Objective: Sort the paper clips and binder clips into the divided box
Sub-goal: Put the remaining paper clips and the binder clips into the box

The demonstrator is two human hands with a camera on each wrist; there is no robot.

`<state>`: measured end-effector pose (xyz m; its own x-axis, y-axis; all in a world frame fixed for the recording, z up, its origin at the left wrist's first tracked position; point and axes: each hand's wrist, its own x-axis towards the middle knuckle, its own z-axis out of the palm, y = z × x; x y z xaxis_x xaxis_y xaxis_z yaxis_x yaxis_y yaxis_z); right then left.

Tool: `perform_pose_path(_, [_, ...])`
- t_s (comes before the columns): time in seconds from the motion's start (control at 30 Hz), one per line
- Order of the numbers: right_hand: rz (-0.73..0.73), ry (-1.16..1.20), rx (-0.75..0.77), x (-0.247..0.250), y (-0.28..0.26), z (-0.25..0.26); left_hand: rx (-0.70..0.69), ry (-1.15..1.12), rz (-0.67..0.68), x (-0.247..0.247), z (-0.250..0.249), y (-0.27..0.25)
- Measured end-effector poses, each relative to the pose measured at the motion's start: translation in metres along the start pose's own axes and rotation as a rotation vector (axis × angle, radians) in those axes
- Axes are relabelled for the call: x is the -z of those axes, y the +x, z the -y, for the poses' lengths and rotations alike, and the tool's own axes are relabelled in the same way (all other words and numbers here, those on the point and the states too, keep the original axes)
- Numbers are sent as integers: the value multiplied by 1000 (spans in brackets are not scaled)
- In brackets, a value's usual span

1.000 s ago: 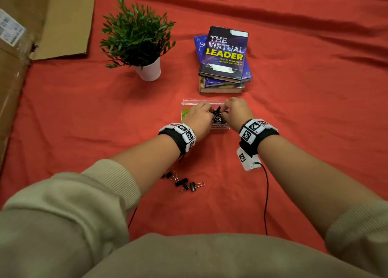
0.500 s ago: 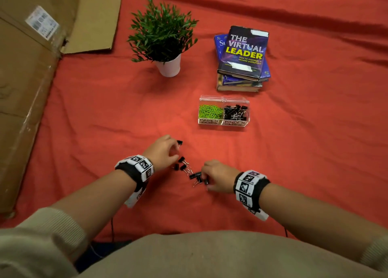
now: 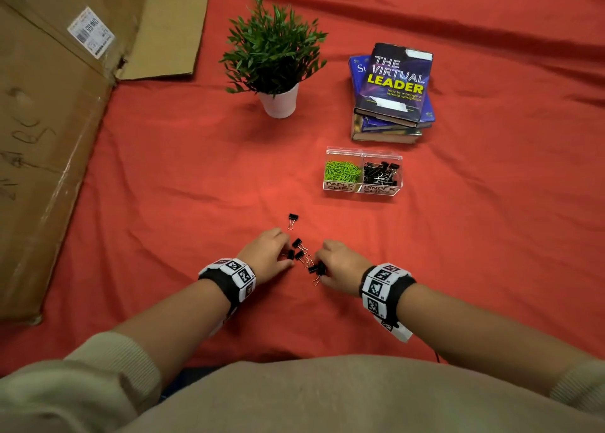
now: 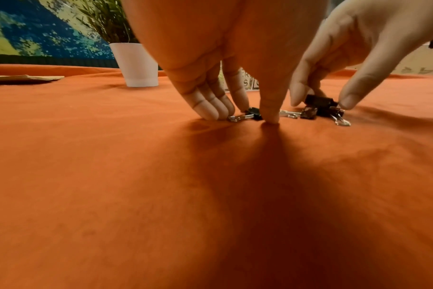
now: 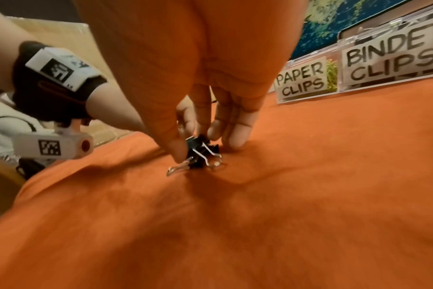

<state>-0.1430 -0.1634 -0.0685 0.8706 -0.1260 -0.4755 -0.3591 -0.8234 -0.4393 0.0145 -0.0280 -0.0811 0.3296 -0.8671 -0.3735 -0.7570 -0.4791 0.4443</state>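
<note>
Both hands low on the red cloth-covered worktop (image 3: 163,177), at a small scatter of black binder clips with silver wire handles (image 3: 299,251). Left hand (image 3: 266,254): fingers (image 4: 211,107) and thumb narrowed, pinching one black clip (image 4: 253,113) against the cloth. Right hand (image 3: 340,265): thumb and fingers (image 5: 235,135) curled round a black clip (image 5: 200,150), another touching it. One clip (image 3: 292,219) lies apart, farther out. Clear plastic divided box (image 3: 361,188) farther out to the right: green paper clips (image 3: 342,170) in left compartment, black binder clips (image 3: 381,172) in right, both labelled. Behind: potted green plant in white pot (image 3: 275,59), stack of books (image 3: 391,95), brown cardboard box (image 3: 49,121).
</note>
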Motion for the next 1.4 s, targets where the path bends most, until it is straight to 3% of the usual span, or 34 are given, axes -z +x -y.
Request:
perform_pose_path(0.2, [-9,-2,-44,-6,-5,-1,-49,-4,0,0,-1,1])
perform_pose_path(0.37, [-67,130,-96,3,-7,-10,-56,15,-7,0,-3,5])
perform_pose_path(0.57, [-401,393,-348,67,0,-47,-30,-3,11,0,-2,11])
perform_pose_path(0.67, [-586,407,-444,108,7,-71,0,-39,-30,6,-3,14])
perform_pose_path(0.73, [-632,357,-492,124,16,-88,25,-70,-59,13,-3,20])
perform_pose_path(0.9, [-516,140,-533,131,31,-103,42,-4,-45,29,1,42])
perform_pose_path(1.07, [-553,-206,-266,107,26,-56,10,97,26,31,2,51])
perform_pose_path(1.17, [-327,-87,-141,73,23,-20,2,120,38,29,4,53])
perform_pose_path(1.27, [-47,28,-148,40,19,10,-6,128,31,27,3,54])
perform_pose_path(1.4, [19,59,-151,10,13,22,-8,94,1,26,3,55])
